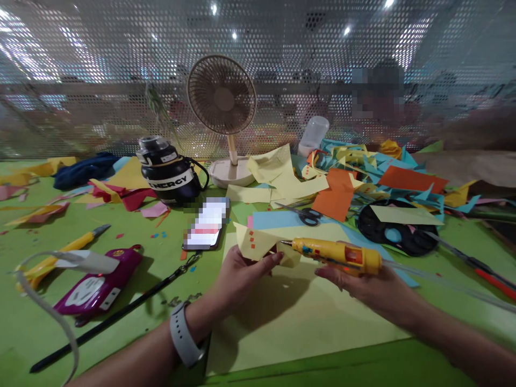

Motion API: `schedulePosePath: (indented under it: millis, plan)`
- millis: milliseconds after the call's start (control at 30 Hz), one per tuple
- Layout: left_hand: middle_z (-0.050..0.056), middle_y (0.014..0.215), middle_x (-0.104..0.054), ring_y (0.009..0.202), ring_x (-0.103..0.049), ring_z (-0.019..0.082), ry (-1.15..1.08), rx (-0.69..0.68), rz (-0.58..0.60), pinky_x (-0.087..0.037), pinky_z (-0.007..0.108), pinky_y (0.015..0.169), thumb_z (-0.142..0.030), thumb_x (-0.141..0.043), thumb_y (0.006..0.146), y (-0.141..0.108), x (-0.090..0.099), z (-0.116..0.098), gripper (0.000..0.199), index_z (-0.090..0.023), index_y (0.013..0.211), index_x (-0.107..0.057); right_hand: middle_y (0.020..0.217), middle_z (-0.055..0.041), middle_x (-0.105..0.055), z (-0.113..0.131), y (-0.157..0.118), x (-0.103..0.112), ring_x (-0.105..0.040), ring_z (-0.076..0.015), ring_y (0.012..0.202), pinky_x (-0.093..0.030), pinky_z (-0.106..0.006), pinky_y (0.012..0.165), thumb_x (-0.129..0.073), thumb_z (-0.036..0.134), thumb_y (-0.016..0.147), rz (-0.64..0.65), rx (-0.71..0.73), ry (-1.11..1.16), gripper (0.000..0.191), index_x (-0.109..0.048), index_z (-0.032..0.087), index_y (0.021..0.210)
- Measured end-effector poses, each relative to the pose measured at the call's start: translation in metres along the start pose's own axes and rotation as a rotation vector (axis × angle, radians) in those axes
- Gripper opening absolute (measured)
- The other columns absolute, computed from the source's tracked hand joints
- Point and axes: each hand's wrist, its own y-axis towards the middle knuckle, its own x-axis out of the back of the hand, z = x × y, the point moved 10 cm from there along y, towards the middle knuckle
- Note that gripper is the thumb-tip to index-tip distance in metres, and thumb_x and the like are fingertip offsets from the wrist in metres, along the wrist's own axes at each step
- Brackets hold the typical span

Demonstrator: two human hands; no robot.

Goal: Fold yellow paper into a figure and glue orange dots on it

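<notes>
Left hand (pixel 245 271) pinching pale yellow folded paper (pixel 255 242) dotted with small orange squares.

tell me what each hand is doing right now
Left hand: closed on folded yellow paper, pinched with the thumb.
Right hand: closed around the yellow glue gun.

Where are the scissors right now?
In the head view, the scissors lie near the middle of the table, just right of the phone, beside the orange paper.
</notes>
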Motion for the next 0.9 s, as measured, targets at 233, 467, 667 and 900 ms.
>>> schedulePosePath:
  millis: [233, 467, 667, 900]
  plan:
    - [0.003, 0.065, -0.066, 0.053, -0.054, 0.012, 0.038, 0.027, -0.024, -0.044, 0.024, 0.05, -0.032, -0.076, 0.066, -0.001, 0.001, 0.0, 0.019, -0.016, 0.074, -0.069, 0.061, 0.0018, -0.06, 0.009, -0.001, 0.0, -0.053, -0.0134, 0.051, -0.047, -0.023, 0.043, -0.062, 0.052, 0.076, 0.022, 0.119, -0.144, 0.033, -0.068, 0.023, 0.092]
    - [0.003, 0.064, -0.066, 0.053, -0.054, 0.012, 0.052, 0.024, -0.037, -0.044, 0.024, 0.05, -0.032, -0.076, 0.065, -0.001, 0.003, 0.001, 0.018, -0.017, 0.074, -0.07, 0.073, -0.0016, -0.066, 0.006, -0.002, 0.0, -0.061, -0.0194, 0.065, -0.051, -0.027, 0.048, -0.061, 0.051, 0.077, 0.005, 0.193, -0.196, 0.03, -0.068, 0.025, 0.091]
    - [0.003, 0.064, -0.066, 0.053, -0.054, 0.012, 0.071, 0.011, -0.024, -0.045, 0.023, 0.05, -0.032, -0.076, 0.065, 0.0, 0.003, 0.001, 0.02, -0.016, 0.074, -0.07, 0.066, 0.001, -0.058, 0.012, -0.003, -0.002, -0.055, -0.0157, 0.059, -0.045, -0.025, 0.046, -0.059, 0.053, 0.079, 0.049, 0.155, -0.192, 0.03, -0.064, 0.024, 0.085]
    - [0.003, 0.065, -0.068, 0.052, -0.054, 0.012, 0.067, -0.001, -0.016, -0.045, 0.022, 0.05, -0.031, -0.076, 0.065, 0.0, 0.002, -0.001, 0.018, -0.016, 0.075, -0.072, 0.061, 0.0049, -0.044, 0.018, -0.004, -0.008, -0.04, -0.0098, 0.053, -0.034, -0.022, 0.045, -0.06, 0.051, 0.08, 0.11, 0.126, -0.137, 0.031, -0.053, 0.021, 0.075]
